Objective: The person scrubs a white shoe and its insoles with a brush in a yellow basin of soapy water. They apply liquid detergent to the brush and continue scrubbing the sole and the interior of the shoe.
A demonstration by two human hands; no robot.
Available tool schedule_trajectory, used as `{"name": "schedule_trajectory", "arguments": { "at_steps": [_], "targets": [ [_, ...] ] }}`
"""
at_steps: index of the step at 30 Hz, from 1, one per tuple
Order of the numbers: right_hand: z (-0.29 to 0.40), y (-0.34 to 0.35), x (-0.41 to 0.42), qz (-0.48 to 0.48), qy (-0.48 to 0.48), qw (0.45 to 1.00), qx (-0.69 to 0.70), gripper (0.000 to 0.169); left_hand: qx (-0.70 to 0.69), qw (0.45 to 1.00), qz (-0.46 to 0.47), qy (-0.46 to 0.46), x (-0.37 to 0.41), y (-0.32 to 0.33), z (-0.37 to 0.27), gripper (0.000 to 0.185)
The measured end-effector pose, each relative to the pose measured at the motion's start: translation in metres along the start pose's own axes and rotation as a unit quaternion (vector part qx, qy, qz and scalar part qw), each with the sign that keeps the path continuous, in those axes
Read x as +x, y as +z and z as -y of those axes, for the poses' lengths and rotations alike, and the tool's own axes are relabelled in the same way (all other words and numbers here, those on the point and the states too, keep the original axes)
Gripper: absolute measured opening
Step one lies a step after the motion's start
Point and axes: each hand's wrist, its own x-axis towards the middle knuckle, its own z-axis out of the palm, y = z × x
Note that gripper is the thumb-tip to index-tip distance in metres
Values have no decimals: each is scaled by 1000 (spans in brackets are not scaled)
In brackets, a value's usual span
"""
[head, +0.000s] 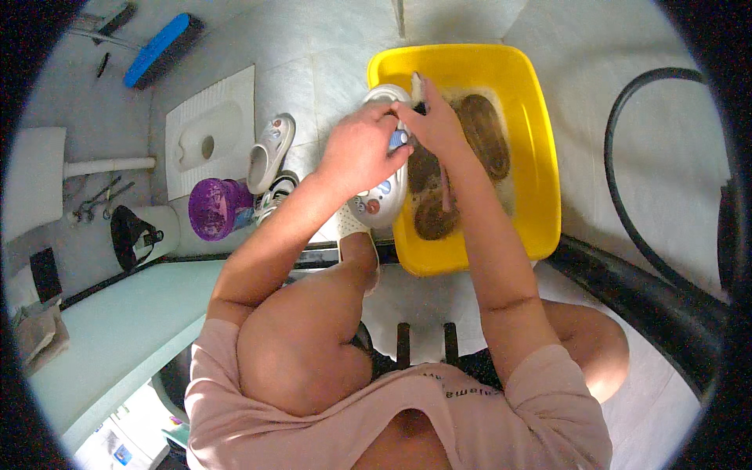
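Note:
My left hand [362, 150] is at a light grey clog [382, 202] with small charms, over the left rim of a yellow plastic tub [543, 194]. Its fingers curl round a small blue and white object at the clog's strap. Close by on the right, my right hand [436, 126] meets my left fingertips and has its fingers around a pale-bristled brush [418, 88], partly hidden. Murky, foamy water fills the tub's bottom, where dark brown shoes or soles [484, 135] lie. A pinkish strip [445, 191] shows beside my right forearm.
Another grey clog [271, 153] stands on the tiles, near a striped shoe [277, 197] and a purple bucket [214, 210]. Behind them is a squat toilet [214, 135]. A blue broom head [157, 50] is at upper left; a black hose [614, 170] curves at right.

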Motion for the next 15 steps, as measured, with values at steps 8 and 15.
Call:
{"name": "schedule_trajectory", "arguments": {
  "at_steps": [8, 15],
  "targets": [
    [-35, 2, -16, -61, 64, 996, 31, 81, -169, 979, -113, -9, -41, 13, -5, 67],
    [-17, -10, -27, -51, 37, 995, 77, 61, -120, 992, -40, 11, -37, 16, -15, 48]
  ]
}}
